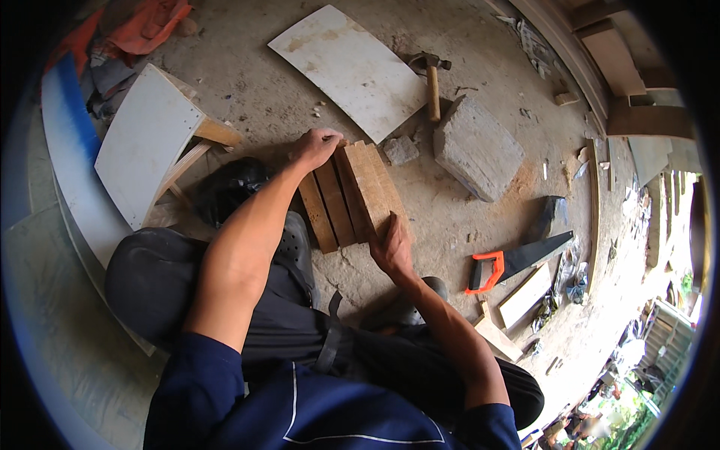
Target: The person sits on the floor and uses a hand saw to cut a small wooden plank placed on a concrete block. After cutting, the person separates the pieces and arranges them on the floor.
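Note:
Short wooden pieces (375,184) lie side by side on the floor in front of my feet, with light, rough faces on the right. Darker strips (332,201) stand next to them on the left, narrow gaps between. At the far end, my left hand (318,148) is closed, its curled fingertips against the corner of the wood. What lies under those fingertips is partly hidden. My right hand (392,247) grips the near right end, a finger stretched along the top face.
Beyond the wood lie a white board (349,67), a claw hammer (433,86) and a concrete block (478,146). An orange-handled handsaw (517,262) rests at right, near wood offcuts (525,295). At left stands a white panel on a wooden frame (146,142).

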